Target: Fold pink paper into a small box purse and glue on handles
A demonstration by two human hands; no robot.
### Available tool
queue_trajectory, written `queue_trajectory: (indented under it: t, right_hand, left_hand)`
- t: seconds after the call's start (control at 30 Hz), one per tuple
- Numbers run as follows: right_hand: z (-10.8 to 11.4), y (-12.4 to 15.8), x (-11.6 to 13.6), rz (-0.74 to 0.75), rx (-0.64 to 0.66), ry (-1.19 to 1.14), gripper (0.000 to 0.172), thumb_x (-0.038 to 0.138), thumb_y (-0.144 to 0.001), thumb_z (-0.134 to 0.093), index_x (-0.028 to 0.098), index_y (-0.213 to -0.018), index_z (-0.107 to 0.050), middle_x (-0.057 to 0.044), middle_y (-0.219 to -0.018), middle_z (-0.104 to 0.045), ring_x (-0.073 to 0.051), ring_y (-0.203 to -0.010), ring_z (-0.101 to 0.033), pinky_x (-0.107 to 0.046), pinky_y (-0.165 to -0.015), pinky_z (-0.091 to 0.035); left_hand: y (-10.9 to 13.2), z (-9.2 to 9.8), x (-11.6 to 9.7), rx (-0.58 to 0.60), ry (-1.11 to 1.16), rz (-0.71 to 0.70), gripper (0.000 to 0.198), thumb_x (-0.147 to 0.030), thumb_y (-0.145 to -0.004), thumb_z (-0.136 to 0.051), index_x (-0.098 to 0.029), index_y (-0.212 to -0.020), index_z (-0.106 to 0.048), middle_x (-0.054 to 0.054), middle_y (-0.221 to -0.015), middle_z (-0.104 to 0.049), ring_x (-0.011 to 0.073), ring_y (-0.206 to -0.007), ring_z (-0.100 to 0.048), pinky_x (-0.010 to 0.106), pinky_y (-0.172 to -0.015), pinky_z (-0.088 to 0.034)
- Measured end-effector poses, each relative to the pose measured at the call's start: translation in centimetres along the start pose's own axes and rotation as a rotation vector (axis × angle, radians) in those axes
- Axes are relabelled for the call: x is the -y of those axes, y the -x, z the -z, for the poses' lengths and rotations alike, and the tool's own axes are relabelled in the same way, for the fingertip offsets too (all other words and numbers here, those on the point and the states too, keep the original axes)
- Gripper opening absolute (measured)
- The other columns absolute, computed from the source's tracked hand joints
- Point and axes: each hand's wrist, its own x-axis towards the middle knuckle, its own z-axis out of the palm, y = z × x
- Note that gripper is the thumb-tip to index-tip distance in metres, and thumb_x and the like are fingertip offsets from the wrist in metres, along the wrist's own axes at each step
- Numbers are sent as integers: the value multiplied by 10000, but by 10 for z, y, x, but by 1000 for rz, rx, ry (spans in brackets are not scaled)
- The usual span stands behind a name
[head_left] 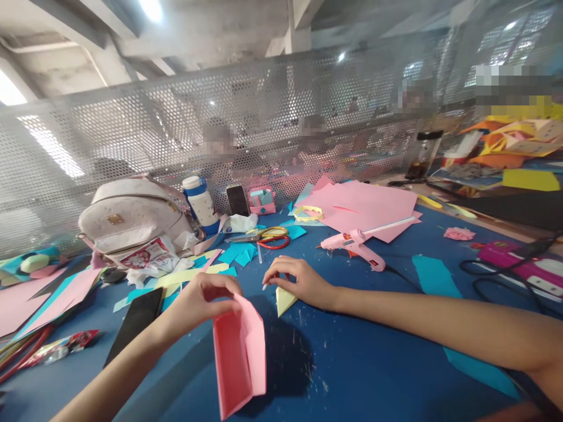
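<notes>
So the pink paper piece at bottom centre is pretty well formed, it's folded up into an open, trough-like shape with side walls and an angled flap along its right side. I'd call the folding on that one mostly done, though I can't tell if any edge is glued. There's also a small pale yellow paper piece in the middle of the frame, pointy at the near end, sitting apart from the pink one, so nothing joins those two yet. Loose pink sheets lie upper right of centre, flat as far as I can see, and the pink glue gun is lying on the blue table just below them with no hand on it. As for the hands: the left hand comes in from the lower left, wrist bent over, thumb and fingers pinching the top edge of the pink piece so it stands tilted. The right hand reaches across from the right edge, forearm low over the table, fingers curled loosely with a gap showing inside the curl. The yellow piece is right under it, but honestly can't tell if the fingertips are gripping anything
</notes>
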Motion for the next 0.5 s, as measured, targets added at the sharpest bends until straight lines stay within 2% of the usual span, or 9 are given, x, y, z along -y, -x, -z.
queue_trajectory:
  t: [0.13,0.2,0.4,0.5]
  right_hand:
    - [-1,0,-4,24,-3,9,154,276,-926,-598,185,-911,-721,-48,-900,-677,-174,-904,-593,-318,-845,-445]
    - [-1,-1,-5,14,-28,-6,144,272,-917,-608,187,-898,-722,-46,-892,-686,-174,-887,-600,-312,-827,-450]
    - [-2,-2,-3,-141,-59,2,105,179,-879,-622,197,-875,-725,-10,-843,-706,-151,-792,-597,-249,-661,-407]
    - [-2,-3,-3,-199,-81,4,80,195,-864,-646,196,-883,-723,-2,-839,-710,-146,-775,-604,-244,-639,-387]
  left_hand:
    - [6,-9,7,-363,-34,-147,191,-353,-782,-715,-178,-709,-700,43,-718,-695,178,-691,-650,285,-645,-543]
    - [9,-12,10,-488,-72,-195,176,-335,-782,-721,-179,-704,-702,34,-692,-691,172,-664,-643,275,-618,-541]
    - [18,-7,8,-619,-232,-385,41,-175,-816,-695,-196,-785,-710,19,-731,-686,166,-712,-631,287,-668,-514]
    - [22,-5,2,-651,-324,-494,125,-101,-806,-683,-218,-821,-724,5,-755,-681,161,-735,-641,283,-684,-503]
